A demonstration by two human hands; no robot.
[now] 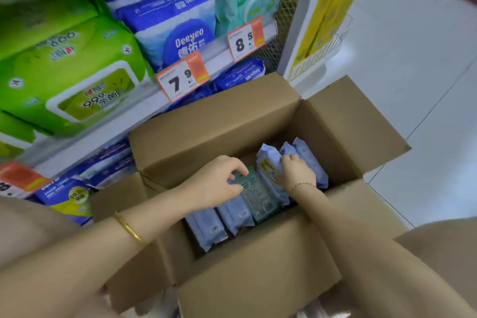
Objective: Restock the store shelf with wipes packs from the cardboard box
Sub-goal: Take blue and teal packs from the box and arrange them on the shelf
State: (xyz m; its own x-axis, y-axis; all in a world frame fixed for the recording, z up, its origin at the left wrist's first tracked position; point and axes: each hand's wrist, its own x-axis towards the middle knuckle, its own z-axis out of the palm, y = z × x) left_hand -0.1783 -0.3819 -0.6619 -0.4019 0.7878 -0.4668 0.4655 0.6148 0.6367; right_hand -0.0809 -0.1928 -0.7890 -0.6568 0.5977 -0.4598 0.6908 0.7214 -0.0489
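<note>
Left hand (216,183) pinches a teal pack (259,197); right hand (296,171) grips a blue pack (268,161); more fill the cardboard box (206,131); I judge restocking unfinished.

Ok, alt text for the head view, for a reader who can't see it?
Both hands reach into an open brown cardboard box: the left hand grips a teal wipes pack, the right hand grips a pale blue wipes pack. Behind it, a white store shelf holds green wipes packs and dark blue wipes packs.
</note>
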